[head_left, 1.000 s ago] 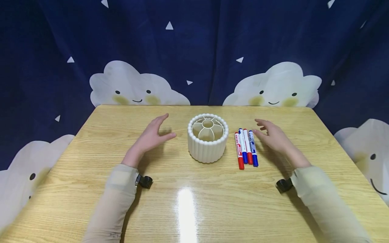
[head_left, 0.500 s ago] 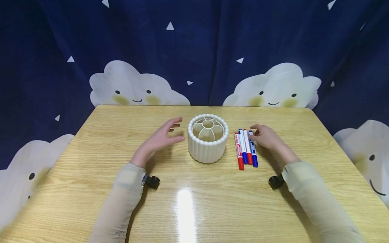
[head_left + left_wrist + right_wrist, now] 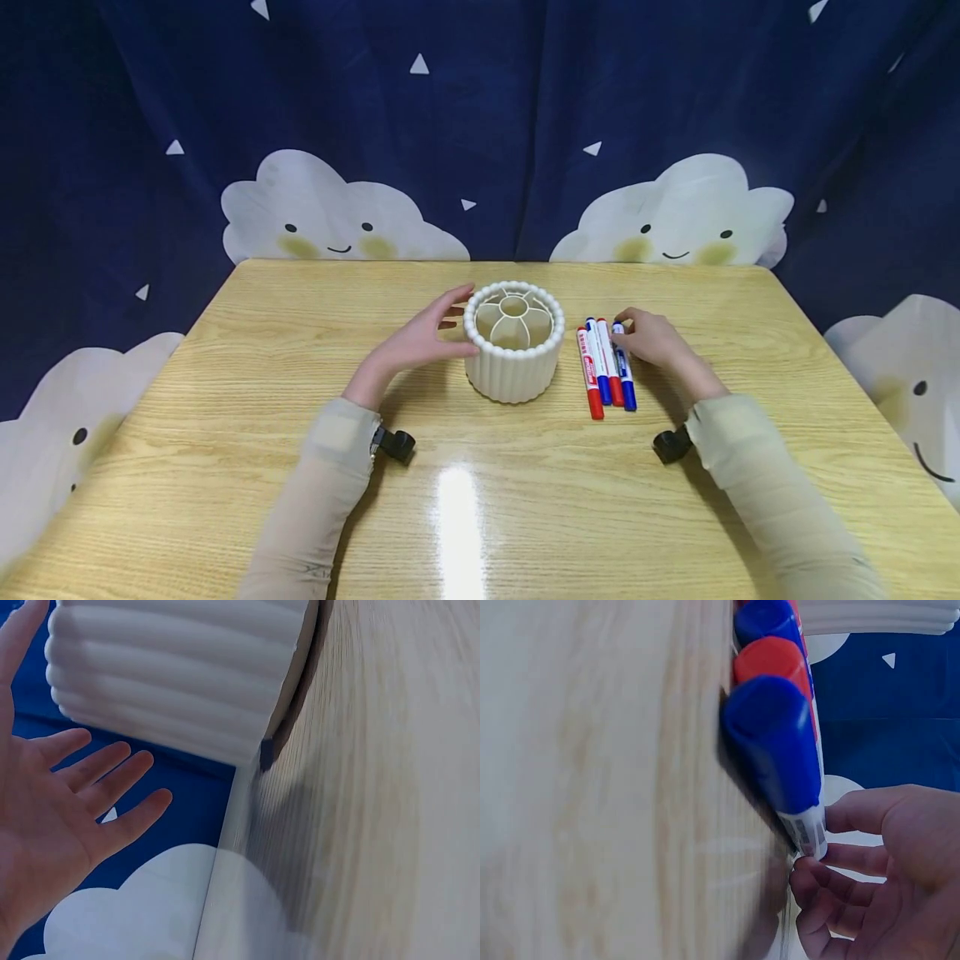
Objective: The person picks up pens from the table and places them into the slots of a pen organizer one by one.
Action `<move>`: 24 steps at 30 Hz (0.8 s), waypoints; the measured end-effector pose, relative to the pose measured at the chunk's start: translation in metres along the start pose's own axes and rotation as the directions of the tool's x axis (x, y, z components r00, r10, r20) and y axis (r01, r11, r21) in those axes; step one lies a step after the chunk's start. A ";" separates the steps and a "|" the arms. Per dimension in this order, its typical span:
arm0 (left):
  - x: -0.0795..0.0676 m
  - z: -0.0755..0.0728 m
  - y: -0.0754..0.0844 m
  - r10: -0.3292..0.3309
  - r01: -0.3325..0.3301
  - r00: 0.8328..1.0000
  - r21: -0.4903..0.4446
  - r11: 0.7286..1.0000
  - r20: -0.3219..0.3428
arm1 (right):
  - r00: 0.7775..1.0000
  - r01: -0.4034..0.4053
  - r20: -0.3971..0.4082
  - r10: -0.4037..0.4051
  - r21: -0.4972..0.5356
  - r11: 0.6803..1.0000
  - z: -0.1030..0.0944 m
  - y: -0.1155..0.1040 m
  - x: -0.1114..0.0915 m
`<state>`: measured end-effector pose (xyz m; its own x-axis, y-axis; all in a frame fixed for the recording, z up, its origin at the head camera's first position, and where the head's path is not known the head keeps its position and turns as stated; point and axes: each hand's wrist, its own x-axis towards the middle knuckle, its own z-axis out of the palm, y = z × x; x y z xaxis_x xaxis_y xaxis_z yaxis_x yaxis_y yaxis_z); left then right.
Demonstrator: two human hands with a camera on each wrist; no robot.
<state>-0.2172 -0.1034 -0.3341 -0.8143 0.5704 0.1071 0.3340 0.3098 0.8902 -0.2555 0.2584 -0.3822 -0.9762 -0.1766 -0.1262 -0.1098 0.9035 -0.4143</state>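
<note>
A cream, ribbed pen holder point(image 3: 512, 375) with a beaded rim and petal-shaped compartments stands upright on the table. My left hand point(image 3: 420, 337) is at its left side, thumb by the front and fingers behind the rim. In the left wrist view those fingers point(image 3: 124, 776) are spread and relaxed, not curled round the holder point(image 3: 180, 667). To the right, my right hand point(image 3: 651, 337) pinches the far end of the rightmost blue-capped marker point(image 3: 624, 375). The right wrist view shows thumb and fingers at that end of the marker point(image 3: 780, 742), which lies along the table.
Left of the pinched marker lie a red-capped marker point(image 3: 616, 387), a blue-capped one point(image 3: 604, 387) and another red-capped one point(image 3: 595, 400), side by side. The wooden table point(image 3: 555, 500) ends at a dark blue curtain point(image 3: 517, 125) with clouds.
My left hand has moved right, up to the pen holder. My right hand has moved left onto the rightmost marker and closed its fingertips there. The markers have shifted very slightly left.
</note>
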 end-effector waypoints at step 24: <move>0.005 0.011 0.000 -0.016 0.015 1.000 -0.067 0.998 -0.011 | 0.996 0.025 -0.091 -0.014 0.119 0.993 -0.034 -0.030 -0.015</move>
<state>-0.2156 -0.0920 -0.3384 -0.8247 0.5572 0.0974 0.2889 0.2669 0.9194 -0.2437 0.2468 -0.3375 -0.9875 -0.1529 -0.0384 -0.1108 0.8461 -0.5214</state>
